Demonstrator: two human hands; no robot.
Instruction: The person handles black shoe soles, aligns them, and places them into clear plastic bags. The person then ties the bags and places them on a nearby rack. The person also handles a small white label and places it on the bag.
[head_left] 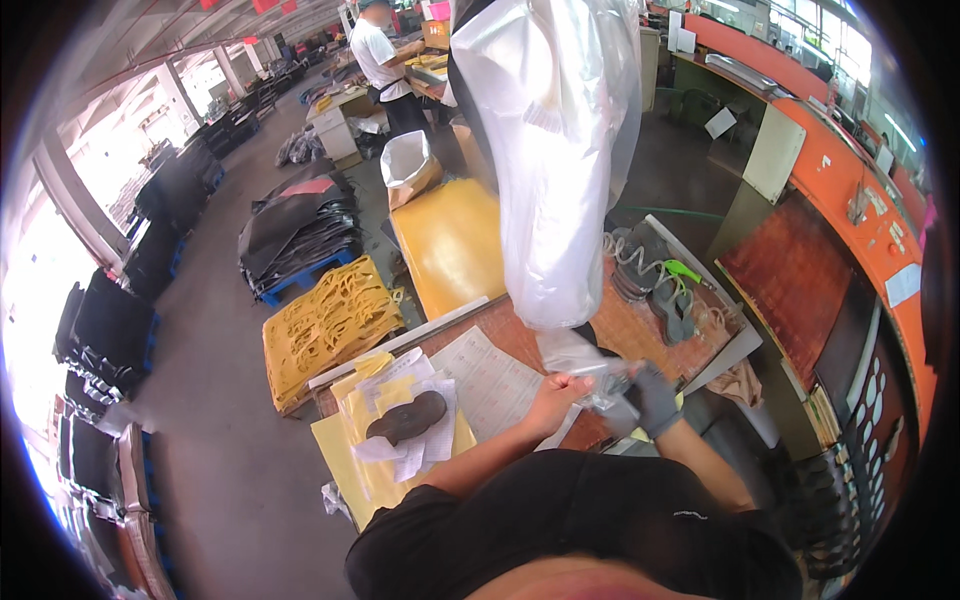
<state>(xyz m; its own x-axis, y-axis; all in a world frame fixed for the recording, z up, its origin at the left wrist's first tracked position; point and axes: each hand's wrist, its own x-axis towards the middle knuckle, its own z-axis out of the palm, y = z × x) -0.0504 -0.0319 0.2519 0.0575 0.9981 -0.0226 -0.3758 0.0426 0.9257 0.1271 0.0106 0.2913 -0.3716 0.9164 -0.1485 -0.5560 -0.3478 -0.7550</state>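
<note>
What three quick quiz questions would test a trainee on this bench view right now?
1. True or false: the right hand wears a grey glove while the left hand is bare.
2. What do both hands hold? A) a yellow foam sheet B) the lower end of the clear plastic bag C) a green tool
3. Fill in: the dark shoe sole lies on a pile of ___ on the table.

Key: 1 true. 2 B. 3 papers; white slips over yellow sheets.
</note>
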